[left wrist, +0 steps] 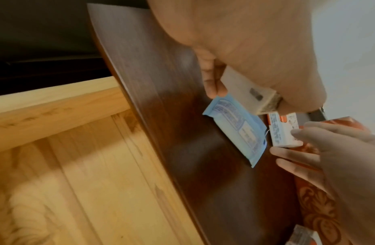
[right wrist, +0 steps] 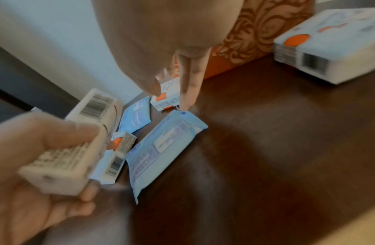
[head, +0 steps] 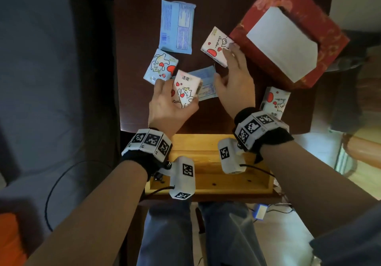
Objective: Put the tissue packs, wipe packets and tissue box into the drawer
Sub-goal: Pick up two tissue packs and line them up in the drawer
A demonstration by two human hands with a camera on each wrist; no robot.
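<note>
Nearest the person, the wooden drawer (head: 208, 162) stands pulled out below the table (head: 136, 38) edge; no pack shows in the part of it that is visible. Judged from this, the task is at an early loading step.

The left hand (head: 169, 104) hovers over the table's near edge, fingers and thumb curled round 1 cat-print tissue pack (head: 185, 88), lifted clear of the surface. Its next move calls for drawing back and lowering the pack into the drawer.

The right hand (head: 235, 80) reaches further in, fingers extended and spread, holding nothing; its fingertips touch the near edge of a heart-print tissue pack (head: 216, 46) lying against the red tissue box (head: 321, 38). A closing pinch is needed there.

Between the hands lies a blue wipe packet (head: 206, 84). A blue-print pack (head: 159, 65) sits just left of it, and another pack (head: 275, 101) lies beside the right wrist. Furthest off, a second wipe packet (head: 177, 26) lies flat.
</note>
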